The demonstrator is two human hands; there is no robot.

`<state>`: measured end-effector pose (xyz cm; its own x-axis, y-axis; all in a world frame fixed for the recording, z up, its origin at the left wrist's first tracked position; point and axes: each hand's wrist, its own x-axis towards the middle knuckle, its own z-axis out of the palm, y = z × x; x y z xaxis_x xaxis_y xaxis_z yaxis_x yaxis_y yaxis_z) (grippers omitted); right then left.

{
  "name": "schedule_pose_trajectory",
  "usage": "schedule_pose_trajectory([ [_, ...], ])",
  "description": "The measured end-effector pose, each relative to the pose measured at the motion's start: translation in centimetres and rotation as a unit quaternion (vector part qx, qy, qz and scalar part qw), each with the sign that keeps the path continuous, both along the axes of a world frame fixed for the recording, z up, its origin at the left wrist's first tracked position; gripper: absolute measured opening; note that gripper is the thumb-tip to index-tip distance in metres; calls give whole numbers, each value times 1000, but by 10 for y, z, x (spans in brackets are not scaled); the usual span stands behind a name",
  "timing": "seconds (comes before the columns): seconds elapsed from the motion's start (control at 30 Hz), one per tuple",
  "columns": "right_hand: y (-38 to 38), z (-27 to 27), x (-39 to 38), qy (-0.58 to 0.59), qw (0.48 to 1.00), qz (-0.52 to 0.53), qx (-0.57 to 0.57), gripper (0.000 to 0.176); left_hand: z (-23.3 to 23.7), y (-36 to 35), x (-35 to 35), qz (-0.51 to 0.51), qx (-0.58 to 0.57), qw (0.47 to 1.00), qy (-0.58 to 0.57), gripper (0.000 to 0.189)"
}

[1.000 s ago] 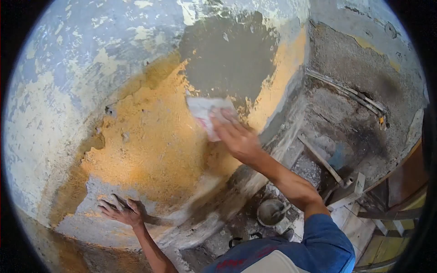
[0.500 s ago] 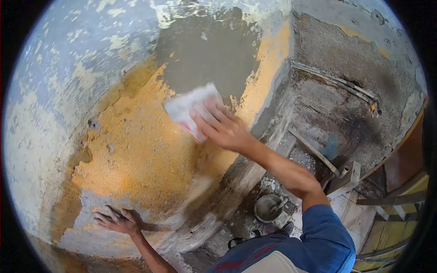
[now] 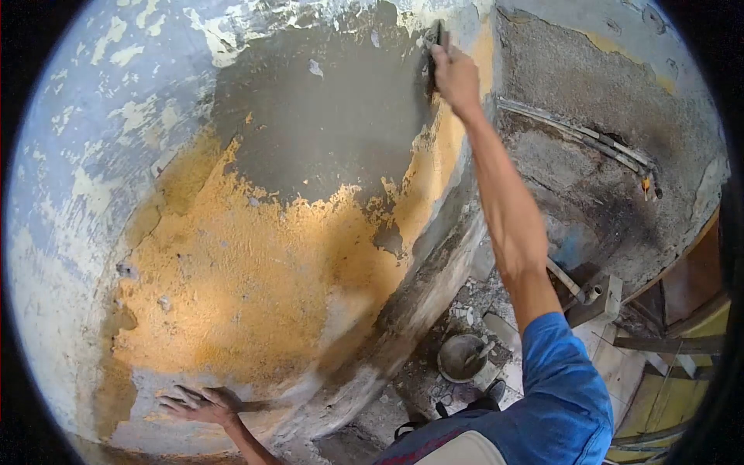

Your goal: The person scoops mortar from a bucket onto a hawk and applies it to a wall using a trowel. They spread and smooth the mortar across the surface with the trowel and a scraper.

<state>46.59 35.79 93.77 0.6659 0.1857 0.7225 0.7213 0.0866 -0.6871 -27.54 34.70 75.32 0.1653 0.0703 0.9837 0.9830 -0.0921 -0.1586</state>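
Note:
My right hand (image 3: pixel 459 81) is closed on a flat rectangular spreader (image 3: pixel 442 35), seen almost edge-on at the upper right of the wall. Its dark edge meets the wall at the right border of a grey wet plaster patch (image 3: pixel 333 101). Below that patch the wall shows rough orange (image 3: pixel 256 271), with ragged plaster edges where they meet. My left hand (image 3: pixel 203 404) lies with fingers spread against the bare grey lower part of the wall, holding nothing.
On the rubble-strewn floor stands a bucket (image 3: pixel 457 364) with a tool handle leaning out of it. Pipes (image 3: pixel 577 132) run along the recessed wall at right. A short pipe (image 3: pixel 566 277) sticks out near a pale block (image 3: pixel 604 302). Timber pieces (image 3: pixel 666 341) lie lower right.
My right hand has swept up and right from the middle of the wall, turning the spreader edge-on. The view has shifted slightly. My left hand stays against the wall.

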Motion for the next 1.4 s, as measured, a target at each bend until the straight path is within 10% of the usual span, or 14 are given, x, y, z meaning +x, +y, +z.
schedule_pose_trajectory([
  [0.23, 22, -54, -146, -148, 983, -50, 96, 43, -1, 3, 0, -13, 7, 1000, -14, 66],
  [0.37, -40, -87, -227, -116, 981, 131, -81, 53, 0, 1, -3, 9, 11, 1000, 21, 69],
  [0.5, -104, -92, -186, -151, 973, 164, 57, 53, 0, 3, -5, 45, 2, 999, 22, 70],
  [0.57, -119, -63, -129, -36, 992, 44, -110, 45, 5, -2, 2, 4, 19, 999, 26, 70],
  [0.67, -69, -43, -28, -98, 991, -61, -72, 35, 1, -1, -2, -8, -1, 1000, 8, 70],
  [0.8, -36, -24, -85, -20, 994, 53, -97, 25, -3, 2, -10, 5, -7, 1000, 16, 69],
  [0.87, -26, -55, -151, -216, 972, -60, -73, 26, -2, 0, -5, 4, -4, 1000, 8, 68],
  [1.07, -93, -125, -259, -325, 938, 119, 10, 52, 3, -1, -3, 14, 23, 999, 36, 66],
  [1.4, -46, 11, -140, -130, 984, 30, -119, 43, 6, -1, 2, -19, 1, 1000, 4, 65],
])
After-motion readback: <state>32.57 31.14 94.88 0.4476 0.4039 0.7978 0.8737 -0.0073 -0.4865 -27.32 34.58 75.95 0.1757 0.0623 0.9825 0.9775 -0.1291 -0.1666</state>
